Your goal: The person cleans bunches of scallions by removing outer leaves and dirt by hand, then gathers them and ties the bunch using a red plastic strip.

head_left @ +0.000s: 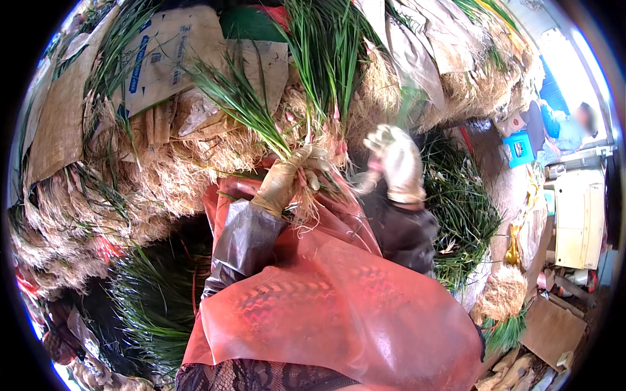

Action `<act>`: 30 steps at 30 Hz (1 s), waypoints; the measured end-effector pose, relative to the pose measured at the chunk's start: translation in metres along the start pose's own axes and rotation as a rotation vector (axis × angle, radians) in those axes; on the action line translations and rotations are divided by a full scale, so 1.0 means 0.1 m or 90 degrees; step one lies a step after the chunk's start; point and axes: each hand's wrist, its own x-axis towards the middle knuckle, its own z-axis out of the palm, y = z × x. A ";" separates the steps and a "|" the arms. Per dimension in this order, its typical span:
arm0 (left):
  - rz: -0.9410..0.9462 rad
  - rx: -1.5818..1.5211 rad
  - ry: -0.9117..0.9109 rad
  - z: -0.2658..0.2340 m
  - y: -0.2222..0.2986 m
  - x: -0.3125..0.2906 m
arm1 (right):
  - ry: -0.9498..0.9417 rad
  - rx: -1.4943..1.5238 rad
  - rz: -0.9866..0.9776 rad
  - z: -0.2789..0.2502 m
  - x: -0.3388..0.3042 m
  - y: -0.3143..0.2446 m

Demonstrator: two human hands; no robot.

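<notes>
Fingers of the left hand (283,182), in a cream glove, are closed around a small bunch of scallion-like plants (262,124), leaves fanning toward eleven o'clock, pale roots hanging toward six. At three o'clock from it, the gloved right hand (401,163) is raised with curled fingers, blurred; I cannot tell whether it holds anything. Near the left hand, between twelve and one, lies a thicker sheaf of long green leaves (329,52). A bank of stringy roots (176,176) runs along nine, with a printed sack (166,58) on top toward eleven. A translucent red apron (339,300) spreads at five to six, between heaps of dark green leaves (150,293) at eight and just past three. Farther out, between two and three, are a blue box (518,150) and a co-worker (564,133)
</notes>
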 end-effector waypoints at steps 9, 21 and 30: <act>-0.007 0.116 0.071 0.08 0.12 -0.13 | 0.040 -0.916 0.085 -0.06 0.12 0.40; 0.052 0.026 0.057 0.02 -0.21 -0.01 | -0.064 -0.489 -0.083 0.40 -0.05 0.47; 0.026 -0.147 0.016 0.15 -0.07 -0.20 | -0.054 -0.567 -0.248 0.50 0.20 0.82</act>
